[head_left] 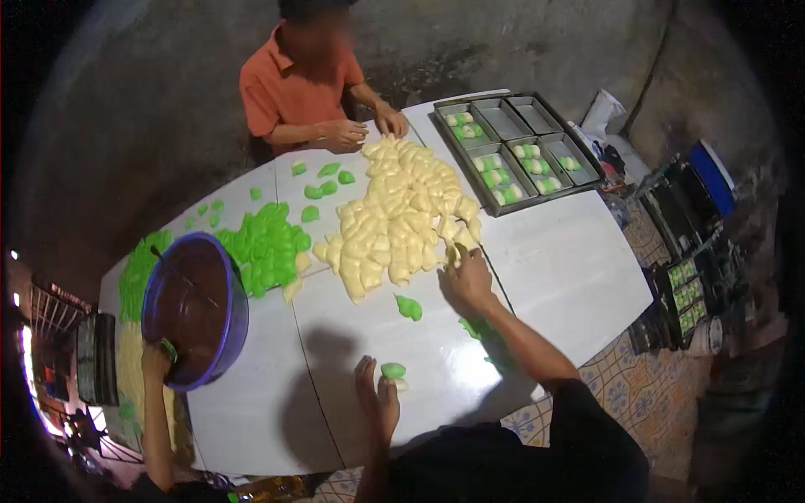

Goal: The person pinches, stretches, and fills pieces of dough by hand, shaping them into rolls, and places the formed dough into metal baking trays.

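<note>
My right hand (471,281) reaches to the near edge of a big pile of cream-coloured dough pieces (394,210). Its fingers are closed on one cream dough piece there. Lower on the white table, my left hand (377,401) rests with fingers stretched out, beside a small green dough piece (392,370) that lies against a pale one (400,385). A leaf-shaped green dough piece (408,308) lies between my hands and the cream pile. Another green piece (470,329) shows partly by my right forearm.
A purple tub (239,327) of brown filling stands left, with another person's hand (157,360) at its rim. Green dough pieces (267,247) are heaped behind it. Across the table, a person in orange (302,92) handles dough. A divided metal tray (503,205) holds green-and-white rolls.
</note>
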`<state>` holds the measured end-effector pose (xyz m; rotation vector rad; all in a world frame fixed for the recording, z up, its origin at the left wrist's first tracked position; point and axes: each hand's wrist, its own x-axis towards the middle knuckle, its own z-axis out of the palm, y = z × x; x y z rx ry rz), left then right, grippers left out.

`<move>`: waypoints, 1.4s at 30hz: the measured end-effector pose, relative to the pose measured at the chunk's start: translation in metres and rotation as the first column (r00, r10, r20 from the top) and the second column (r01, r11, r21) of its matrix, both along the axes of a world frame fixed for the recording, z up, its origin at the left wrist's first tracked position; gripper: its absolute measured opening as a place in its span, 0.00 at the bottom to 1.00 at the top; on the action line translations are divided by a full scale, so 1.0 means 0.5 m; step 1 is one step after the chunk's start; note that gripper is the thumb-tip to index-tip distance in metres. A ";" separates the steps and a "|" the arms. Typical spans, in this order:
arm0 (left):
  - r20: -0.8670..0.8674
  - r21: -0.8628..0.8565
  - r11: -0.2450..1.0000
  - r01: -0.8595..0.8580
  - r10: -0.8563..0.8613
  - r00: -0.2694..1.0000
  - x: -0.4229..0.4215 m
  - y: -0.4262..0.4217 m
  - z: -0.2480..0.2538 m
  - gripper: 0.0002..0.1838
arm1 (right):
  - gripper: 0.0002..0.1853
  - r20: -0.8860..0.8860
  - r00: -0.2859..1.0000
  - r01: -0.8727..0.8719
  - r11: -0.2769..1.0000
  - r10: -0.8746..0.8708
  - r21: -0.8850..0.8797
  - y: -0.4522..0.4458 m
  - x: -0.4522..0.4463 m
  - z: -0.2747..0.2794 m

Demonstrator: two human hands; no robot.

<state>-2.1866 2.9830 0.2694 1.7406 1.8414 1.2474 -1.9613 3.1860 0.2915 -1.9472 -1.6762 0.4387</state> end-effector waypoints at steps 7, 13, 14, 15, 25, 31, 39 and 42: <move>0.384 -0.106 0.994 -0.040 0.078 0.920 -0.006 0.011 -0.001 0.18 | 0.11 -0.206 0.970 -0.107 0.988 0.128 0.108 0.026 0.023 -0.047; 0.726 -0.171 0.971 0.169 0.008 0.688 0.002 -0.036 0.050 0.16 | 0.14 -0.582 0.628 -0.572 0.813 0.517 0.105 -0.325 -0.002 0.079; 0.794 -0.172 0.964 0.204 0.014 0.608 0.014 -0.042 0.049 0.17 | 0.14 -0.663 0.558 -0.591 0.800 0.499 0.105 -0.351 -0.013 0.123; 0.850 -0.174 0.957 0.233 0.026 0.526 0.025 -0.043 0.070 0.18 | 0.14 -0.741 0.477 -0.609 0.785 0.473 0.109 -0.368 -0.031 0.153; 0.723 -0.178 0.984 -0.032 0.152 0.674 0.001 -0.083 0.126 0.10 | 0.17 -0.904 0.207 -0.410 0.872 0.374 0.267 -0.356 -0.236 0.146; 0.876 0.053 0.978 0.200 0.050 -0.479 -0.056 -0.097 0.147 0.23 | 0.27 -0.661 0.205 -0.764 0.540 0.721 0.353 -0.359 -0.302 0.133; 0.907 0.396 0.874 0.282 -0.324 -0.269 -0.352 0.091 0.212 0.51 | 0.66 -0.894 0.009 -0.862 0.456 0.447 0.219 -0.301 -0.334 0.084; 0.519 -0.094 0.965 -0.245 0.257 0.815 -0.599 0.241 0.204 0.31 | 0.68 -0.915 0.121 -0.785 0.602 0.384 0.148 -0.292 -0.343 0.040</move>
